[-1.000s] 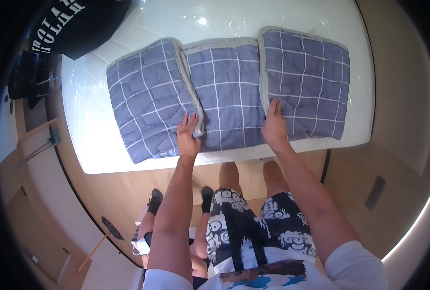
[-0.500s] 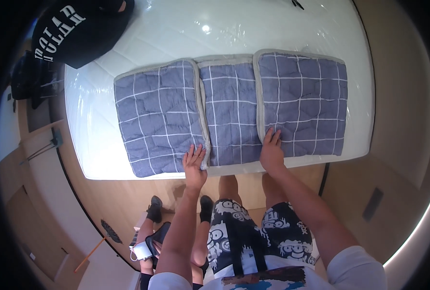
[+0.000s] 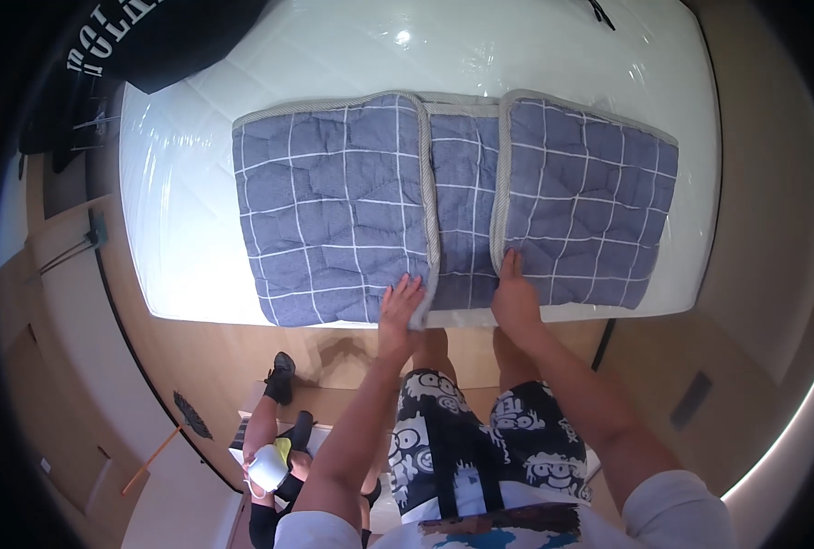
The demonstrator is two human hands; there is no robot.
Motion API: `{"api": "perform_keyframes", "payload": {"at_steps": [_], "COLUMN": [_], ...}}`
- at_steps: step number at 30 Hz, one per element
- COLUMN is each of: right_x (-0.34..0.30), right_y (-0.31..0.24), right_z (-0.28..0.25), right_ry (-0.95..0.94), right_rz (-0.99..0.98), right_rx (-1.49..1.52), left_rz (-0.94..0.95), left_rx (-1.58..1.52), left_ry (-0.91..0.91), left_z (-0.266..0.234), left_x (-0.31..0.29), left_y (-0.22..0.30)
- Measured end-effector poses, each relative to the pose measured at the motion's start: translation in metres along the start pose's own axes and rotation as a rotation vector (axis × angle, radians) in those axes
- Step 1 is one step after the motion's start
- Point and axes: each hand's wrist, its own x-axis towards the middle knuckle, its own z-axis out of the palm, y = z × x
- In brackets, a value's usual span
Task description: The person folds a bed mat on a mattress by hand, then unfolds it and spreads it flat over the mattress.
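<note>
A blue-grey quilted pad (image 3: pixel 466 201) with white check lines and grey binding lies on a white mattress (image 3: pixel 187 247). Its left flap (image 3: pixel 334 201) and right flap (image 3: pixel 590 192) are folded inward over it, leaving a narrow middle strip between their bound edges. My left hand (image 3: pixel 401 306) rests on the left flap's near inner corner, fingers spread on the fabric; its thumb is hard to make out. My right hand (image 3: pixel 517 297) touches the near inner corner of the right flap with fingers stretched forward. Part of that hand's fingers is hidden.
Shiny clear plastic covers the mattress. A black item with white lettering (image 3: pixel 187 41) lies at its far left corner. Another person's leg (image 3: pixel 262 421) and a white object (image 3: pixel 268 468) are at lower left. A broom (image 3: pixel 165 448) stands by the left wall.
My left hand has moved right along with the left flap's inner edge, so the gap between the flaps is narrower. My right hand stays at the right flap's corner.
</note>
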Motion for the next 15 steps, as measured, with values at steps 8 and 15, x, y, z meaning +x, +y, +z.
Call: {"api": "perform_keyframes", "payload": {"at_steps": [8,15], "right_x": [-0.032,-0.012], "right_y": [0.016,0.016], "right_z": [-0.010,0.039], "right_ry": [-0.089,0.034], "right_rz": [0.077,0.087], "right_rx": [0.019,-0.065], "left_rz": [0.044,-0.074], "left_rx": [0.012,0.152], "left_ry": [0.119,-0.122], "left_z": [-0.011,0.027], "left_x": [-0.001,0.001], "left_y": [0.045,0.026]}}
